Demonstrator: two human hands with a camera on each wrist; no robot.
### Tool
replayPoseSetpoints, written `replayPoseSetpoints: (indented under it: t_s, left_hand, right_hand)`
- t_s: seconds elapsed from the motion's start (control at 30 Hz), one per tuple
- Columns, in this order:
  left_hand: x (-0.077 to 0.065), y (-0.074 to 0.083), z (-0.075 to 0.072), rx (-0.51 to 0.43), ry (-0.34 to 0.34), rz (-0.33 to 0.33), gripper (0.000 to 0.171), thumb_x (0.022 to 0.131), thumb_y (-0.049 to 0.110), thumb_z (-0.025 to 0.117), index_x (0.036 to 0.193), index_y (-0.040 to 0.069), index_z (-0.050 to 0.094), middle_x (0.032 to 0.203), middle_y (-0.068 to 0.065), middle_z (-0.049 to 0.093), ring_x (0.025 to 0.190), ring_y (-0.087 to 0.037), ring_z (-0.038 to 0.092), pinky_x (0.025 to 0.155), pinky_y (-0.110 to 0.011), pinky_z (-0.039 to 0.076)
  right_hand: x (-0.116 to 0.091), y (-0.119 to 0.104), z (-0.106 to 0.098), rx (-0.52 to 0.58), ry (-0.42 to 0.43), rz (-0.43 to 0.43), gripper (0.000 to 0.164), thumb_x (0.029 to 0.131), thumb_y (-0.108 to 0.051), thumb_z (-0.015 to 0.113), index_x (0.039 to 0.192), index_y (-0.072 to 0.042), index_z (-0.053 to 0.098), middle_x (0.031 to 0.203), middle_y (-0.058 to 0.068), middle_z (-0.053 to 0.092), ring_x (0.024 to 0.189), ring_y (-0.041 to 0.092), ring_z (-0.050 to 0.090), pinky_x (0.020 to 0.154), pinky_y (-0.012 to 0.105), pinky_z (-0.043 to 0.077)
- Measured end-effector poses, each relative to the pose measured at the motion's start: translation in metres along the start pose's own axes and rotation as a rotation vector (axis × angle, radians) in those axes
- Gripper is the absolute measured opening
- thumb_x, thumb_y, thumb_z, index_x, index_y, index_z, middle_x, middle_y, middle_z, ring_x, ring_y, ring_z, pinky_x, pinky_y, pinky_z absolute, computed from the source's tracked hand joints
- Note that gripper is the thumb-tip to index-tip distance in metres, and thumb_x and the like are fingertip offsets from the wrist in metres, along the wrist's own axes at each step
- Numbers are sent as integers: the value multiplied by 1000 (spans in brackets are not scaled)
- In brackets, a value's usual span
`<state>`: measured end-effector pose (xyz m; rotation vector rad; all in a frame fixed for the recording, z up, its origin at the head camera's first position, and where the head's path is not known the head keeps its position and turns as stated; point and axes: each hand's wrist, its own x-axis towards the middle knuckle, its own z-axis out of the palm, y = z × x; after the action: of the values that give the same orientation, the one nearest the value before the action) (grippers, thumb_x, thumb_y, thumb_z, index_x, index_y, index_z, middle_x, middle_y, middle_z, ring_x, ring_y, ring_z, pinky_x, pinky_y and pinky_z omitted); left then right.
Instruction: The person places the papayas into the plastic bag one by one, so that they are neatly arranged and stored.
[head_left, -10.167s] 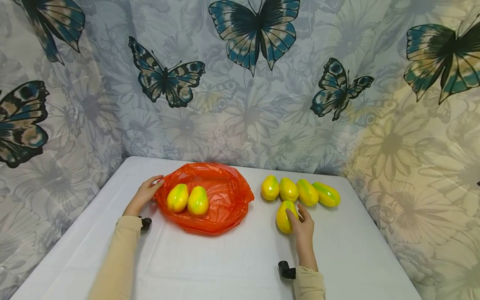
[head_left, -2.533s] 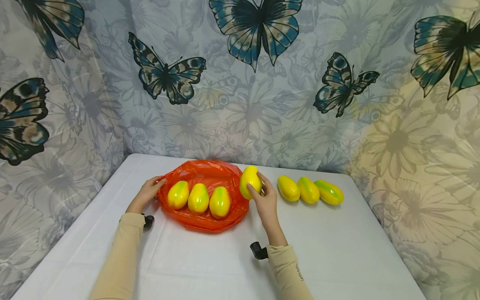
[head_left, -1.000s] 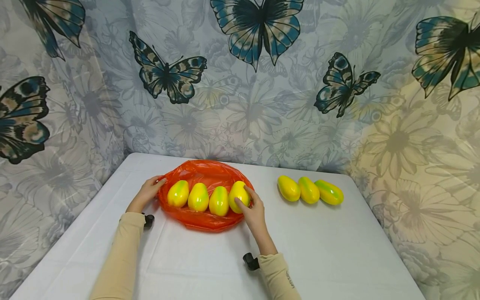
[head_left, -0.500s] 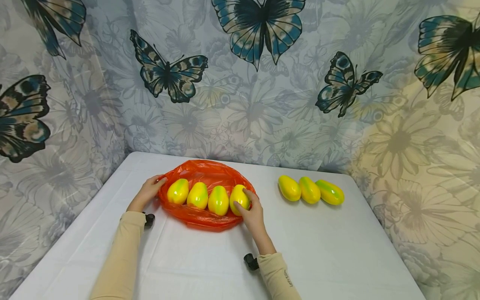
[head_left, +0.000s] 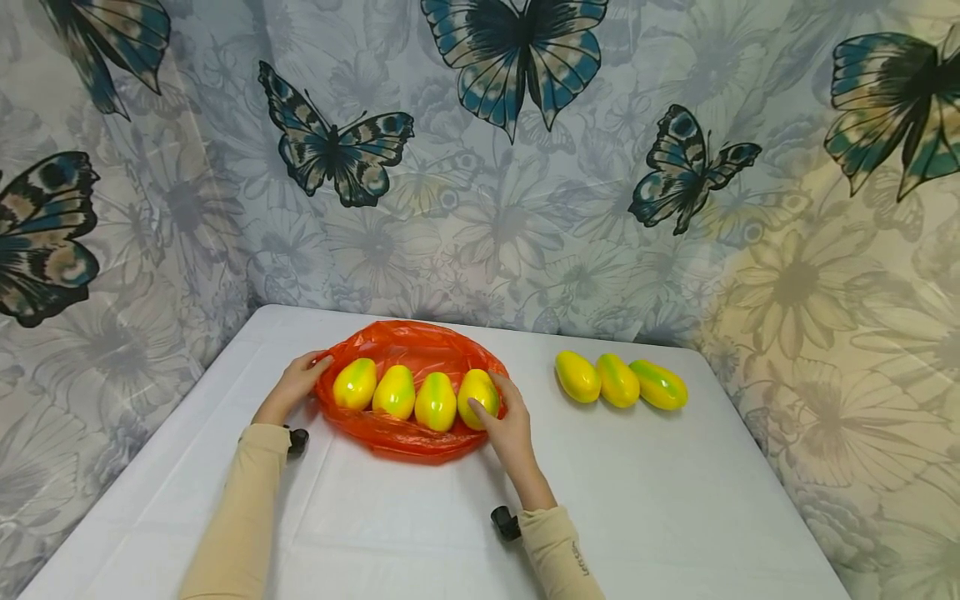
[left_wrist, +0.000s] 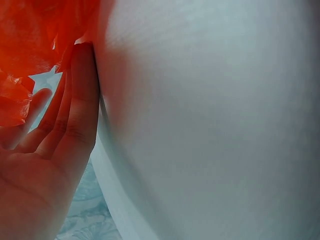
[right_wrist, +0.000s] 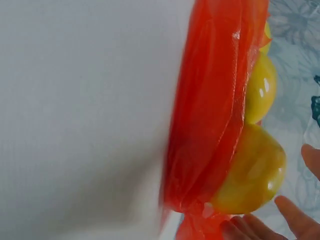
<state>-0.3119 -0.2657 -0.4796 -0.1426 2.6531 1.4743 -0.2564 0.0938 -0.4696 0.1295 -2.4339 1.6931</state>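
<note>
A red plastic bag (head_left: 427,450) lies spread with its mouth up on the table, several glossy yellow-green papayas (head_left: 393,392) lined up inside. My left hand (head_left: 294,385) touches the bag's left rim; in the left wrist view its fingers (left_wrist: 80,95) are straight against the plastic. At the bag's right end my right hand (head_left: 512,421) is around the rightmost papaya (head_left: 477,398), thumb in front and fingers behind. The right wrist view shows the thumb (right_wrist: 311,159) standing off that fruit, with the fingertips close to its lower side.
Three more papayas (head_left: 618,382) lie in a row at the back right of the white-covered table (head_left: 420,533). A butterfly-print cloth (head_left: 480,250) hangs close behind the table's back edge and along both sides.
Over ten seconds, my right hand has brought more papayas from the right-hand group into the bag, most recently the rightmost one. My left hand has stayed at the rim.
</note>
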Motion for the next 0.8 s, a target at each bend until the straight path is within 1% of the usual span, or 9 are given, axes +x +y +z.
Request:
replayPoseSetpoints:
  t_s: [0.03, 0.2, 0.23, 0.27, 0.33, 0.43, 0.53, 0.63, 0.8]
  left_hand:
    - [-1, 0, 0, -6, 16, 2, 68, 103, 48, 38, 147, -5, 34, 137, -30, 48, 93, -25, 55, 70, -22, 47]
    - [-2, -2, -1, -16, 15, 14, 70, 102, 49, 39, 147, -5, 35, 134, -30, 49, 89, -24, 55, 69, -22, 47]
    - [-1, -3, -1, -17, 17, 7, 69, 103, 49, 39, 147, -4, 35, 135, -30, 49, 89, -23, 55, 69, -21, 47]
    - [0, -3, -1, -13, 1, 5, 68, 103, 47, 38, 148, -4, 32, 138, -30, 46, 92, -24, 54, 71, -21, 47]
    - [1, -3, -1, -6, -1, 1, 67, 104, 45, 37, 149, -5, 31, 140, -31, 45, 91, -23, 54, 70, -21, 47]
    - [3, -3, 0, -2, -4, -9, 66, 105, 44, 36, 149, -4, 30, 141, -30, 45, 91, -21, 54, 69, -21, 47]
    - [3, -3, 0, 2, -6, -11, 66, 105, 44, 35, 149, -4, 30, 140, -30, 46, 90, -22, 54, 69, -22, 47]
    - [3, -3, 0, 0, -8, -12, 67, 105, 45, 35, 150, -4, 30, 141, -30, 45, 93, -25, 55, 70, -22, 47]
    - [3, -3, 0, 6, -16, -9, 67, 105, 46, 34, 150, -4, 30, 147, -29, 41, 106, -30, 53, 78, -23, 46]
  right_hand:
    - [1, 0, -1, 7, 3, -1, 60, 88, -24, 73, 142, -10, 50, 150, 11, 45, 144, 31, 36, 117, 51, 32]
    - [8, 1, -11, 43, 21, -28, 59, 89, -24, 71, 143, -12, 49, 153, 10, 42, 145, 31, 34, 117, 51, 31]
    - [10, 2, -13, 48, 27, -39, 59, 90, -23, 71, 143, -11, 48, 153, 11, 42, 145, 31, 34, 118, 51, 31]
    - [12, 3, -16, 50, 32, -48, 59, 90, -23, 71, 143, -11, 49, 153, 12, 42, 145, 31, 34, 118, 51, 30]
    - [18, 4, -22, 52, 47, -47, 58, 90, -22, 71, 142, -12, 49, 153, 11, 42, 145, 29, 33, 120, 49, 28]
    - [27, 8, -32, 54, 70, -54, 57, 90, -19, 71, 142, -9, 49, 152, 12, 43, 145, 29, 33, 121, 48, 25]
    - [37, 12, -43, 38, 86, -35, 59, 90, -19, 71, 143, -9, 48, 152, 12, 43, 146, 29, 32, 122, 47, 24]
    - [46, 17, -54, 17, 97, 7, 61, 90, -23, 71, 145, -11, 46, 154, 10, 41, 147, 29, 29, 123, 47, 23]
    - [61, 19, -72, -14, 123, 53, 63, 90, -24, 71, 146, -14, 44, 156, 10, 37, 149, 31, 25, 123, 48, 22]
